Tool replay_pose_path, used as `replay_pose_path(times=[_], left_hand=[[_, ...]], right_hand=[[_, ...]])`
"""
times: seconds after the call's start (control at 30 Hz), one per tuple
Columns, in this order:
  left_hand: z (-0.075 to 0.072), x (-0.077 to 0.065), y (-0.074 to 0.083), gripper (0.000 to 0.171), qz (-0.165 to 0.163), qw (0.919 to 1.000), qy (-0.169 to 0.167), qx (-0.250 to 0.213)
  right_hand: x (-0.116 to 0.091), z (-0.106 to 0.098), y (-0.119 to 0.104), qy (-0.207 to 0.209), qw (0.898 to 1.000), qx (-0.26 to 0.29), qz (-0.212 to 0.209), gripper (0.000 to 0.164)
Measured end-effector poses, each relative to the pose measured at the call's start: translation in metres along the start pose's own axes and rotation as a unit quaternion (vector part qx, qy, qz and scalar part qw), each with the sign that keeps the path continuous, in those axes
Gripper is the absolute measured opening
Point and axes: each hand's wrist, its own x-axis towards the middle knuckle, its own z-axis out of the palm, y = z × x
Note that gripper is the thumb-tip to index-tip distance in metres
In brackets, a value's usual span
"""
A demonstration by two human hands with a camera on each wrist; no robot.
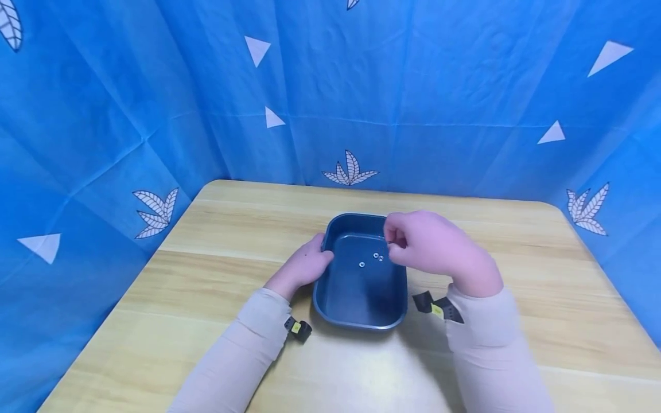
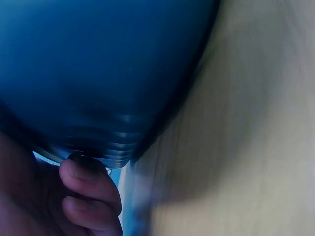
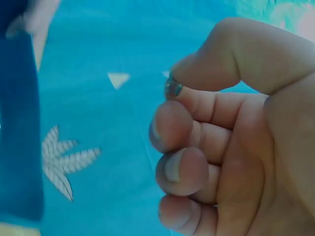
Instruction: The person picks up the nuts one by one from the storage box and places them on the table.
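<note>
A dark blue rectangular tray [image 1: 356,298] with rounded corners stands on the table. My left hand [image 1: 304,264] grips its left wall, thumb over the rim and fingers on the outside; the left wrist view shows curled fingers [image 2: 93,191] against the wall. Three small silvery nuts [image 1: 362,265] lie on the tray floor, towards its far half. Over the tray's right rim is my right hand [image 1: 439,244]. Between thumb and index finger it pinches a small shiny metal nut [image 3: 173,87], mostly covered by the fingertips, while the other fingers curl in below.
The light wooden table [image 1: 206,275] extends around the tray on all sides. A blue curtain [image 1: 413,86] with white leaves and triangles hangs behind and beside it. Black straps with yellow tags [image 1: 436,310] stick out at both wrists.
</note>
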Motion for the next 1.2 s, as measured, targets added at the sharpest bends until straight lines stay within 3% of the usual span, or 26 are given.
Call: replay_pose_path(times=[0.27, 0.67, 0.87, 1.2], left_hand=[[-0.002, -0.001, -0.001, 0.056, 0.003, 1.0000, -0.003, -0.002], [-0.002, -0.002, 0.000, 0.054, 0.011, 0.9999, -0.001, 0.000], [-0.002, -0.002, -0.001, 0.054, 0.013, 0.9999, -0.006, -0.001], [0.000, -0.001, -0.003, 0.055, 0.012, 0.9999, -0.004, -0.001]], right_hand=[[-0.014, -0.011, 0.025, 0.008, 1.000, 0.006, 0.020, 0.010], [-0.017, -0.009, 0.054, -0.026, 0.997, 0.022, 0.065, 0.008], [-0.014, 0.002, 0.071, -0.062, 0.992, 0.048, 0.102, 0.008], [-0.003, 0.032, 0.097, -0.102, 0.986, 0.053, 0.122, 0.003]])
